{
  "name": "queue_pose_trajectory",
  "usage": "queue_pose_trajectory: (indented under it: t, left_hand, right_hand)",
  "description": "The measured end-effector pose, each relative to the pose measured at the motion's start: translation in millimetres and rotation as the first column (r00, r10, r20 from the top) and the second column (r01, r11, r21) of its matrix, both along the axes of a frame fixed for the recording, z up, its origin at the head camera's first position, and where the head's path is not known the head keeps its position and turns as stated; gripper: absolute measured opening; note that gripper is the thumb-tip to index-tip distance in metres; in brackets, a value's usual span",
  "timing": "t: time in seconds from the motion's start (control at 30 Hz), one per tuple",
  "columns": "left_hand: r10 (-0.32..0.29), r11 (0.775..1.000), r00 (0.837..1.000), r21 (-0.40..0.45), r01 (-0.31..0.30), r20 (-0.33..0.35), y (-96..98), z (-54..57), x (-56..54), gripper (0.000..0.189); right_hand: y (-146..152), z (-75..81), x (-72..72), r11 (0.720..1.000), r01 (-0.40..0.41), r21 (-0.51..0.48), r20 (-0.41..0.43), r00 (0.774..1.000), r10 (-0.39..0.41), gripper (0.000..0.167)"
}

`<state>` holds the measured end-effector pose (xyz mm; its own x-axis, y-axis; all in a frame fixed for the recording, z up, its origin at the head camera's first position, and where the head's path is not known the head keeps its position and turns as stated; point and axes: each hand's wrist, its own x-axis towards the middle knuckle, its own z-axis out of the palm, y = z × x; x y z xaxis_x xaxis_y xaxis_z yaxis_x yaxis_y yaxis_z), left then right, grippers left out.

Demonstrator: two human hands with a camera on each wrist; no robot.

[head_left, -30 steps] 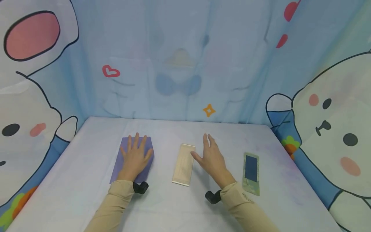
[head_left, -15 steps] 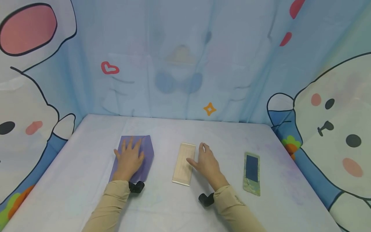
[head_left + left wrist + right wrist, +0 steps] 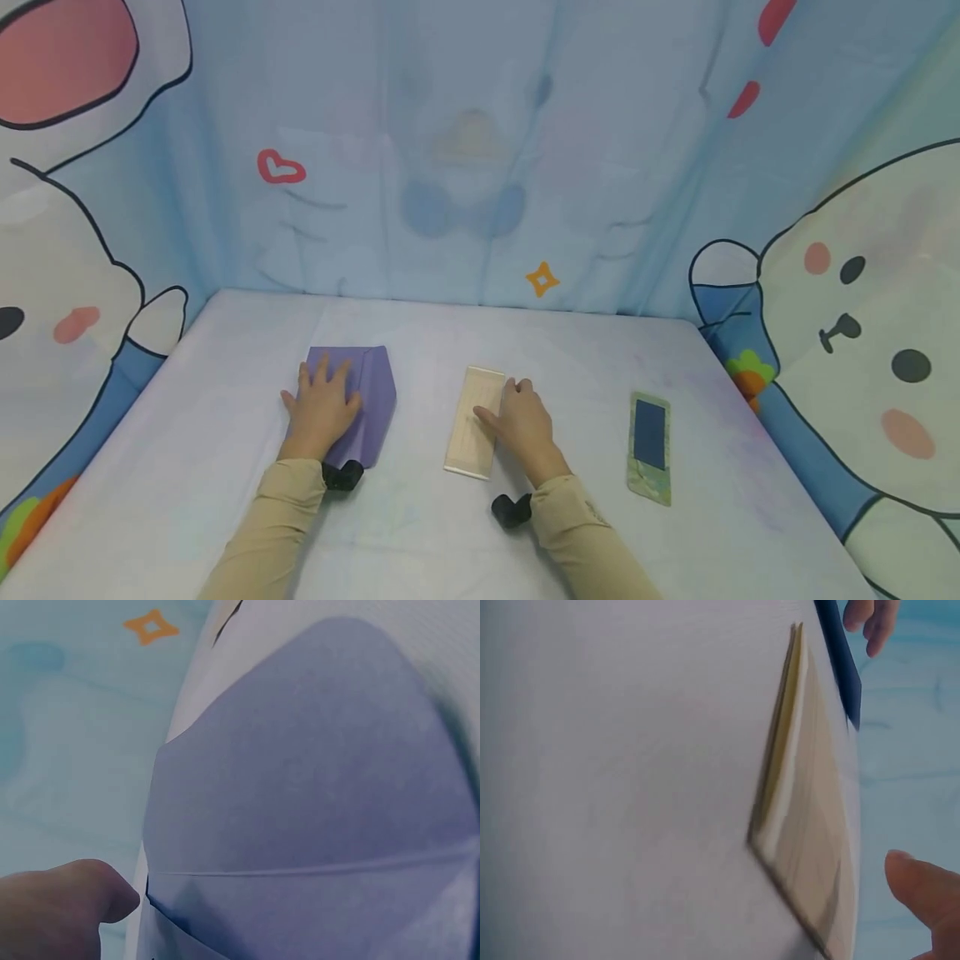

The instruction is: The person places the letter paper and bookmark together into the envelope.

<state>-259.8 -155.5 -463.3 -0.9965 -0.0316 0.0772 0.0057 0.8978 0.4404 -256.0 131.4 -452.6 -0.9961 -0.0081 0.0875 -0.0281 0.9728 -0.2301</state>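
Head view: your right hand [image 3: 525,423], thumb spread from bent fingers, contact unclear, is nearer the pale, wood-grained oblong packet [image 3: 467,452], lying left of those fingers, long axis pointing away from you. Your left hand [image 3: 321,418] spreads 5 digits over the purple paper envelope [image 3: 377,396].

left hand [image 3: 321,412] is palm down, fingers fanned out pretty wide. right hand [image 3: 523,423] has its thumb poking out, other fingers kinda bent. both forearms [image 3: 262,533] angle in from below.
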Motion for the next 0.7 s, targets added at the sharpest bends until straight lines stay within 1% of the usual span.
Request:
queue_pose_trajectory:
  t: [0.13,0.27,0.37,0.47,0.6,0.7]
  left_hand:
    - [-0.002,1.000,1.000,0.014,0.002,0.006,-2.1,2.0,1.1,0.059]
    - [0.003,1.000,1.000,0.009,-0.004,0.020,-3.3,2.2,2.6,0.059]
    - [0.011,1.000,1.000,-0.006,-0.011,0.023,-4.2,2.3,3.1,0.058]
    - [0.016,1.000,1.000,-0.006,-0.015,0.019,-4.5,2.9,3.4,0.057]
    - [0.016,1.000,1.000,-0.002,-0.016,0.018,-3.5,4.0,4.4,0.058]
    - [0.007,1.000,1.000,-0.006,-0.007,0.029,-2.3,3.9,5.6,0.059]
  right_hand:
    - [-7.0,3.2,-0.8,0.999,0.054,-0.003,0.070,0.996,-0.054,0.086]
    - [-14.1,5.1,-3.4,0.992,0.124,0.010,0.166,0.978,-0.124,0.093]
    - [-20.1,5.6,-4.2,0.989,0.151,0.011,0.213,0.966,-0.150,0.098]
    - [-25.6,4.3,-2.4,0.989,0.148,0.018,0.215,0.965,-0.148,0.100]
    - [-29.1,1.2,-0.1,0.988,0.152,0.030,0.204,0.967,-0.155,0.099]
    - [-29.2,-0.3,0.2,0.986,0.169,0.008,0.217,0.962,-0.167,0.097]
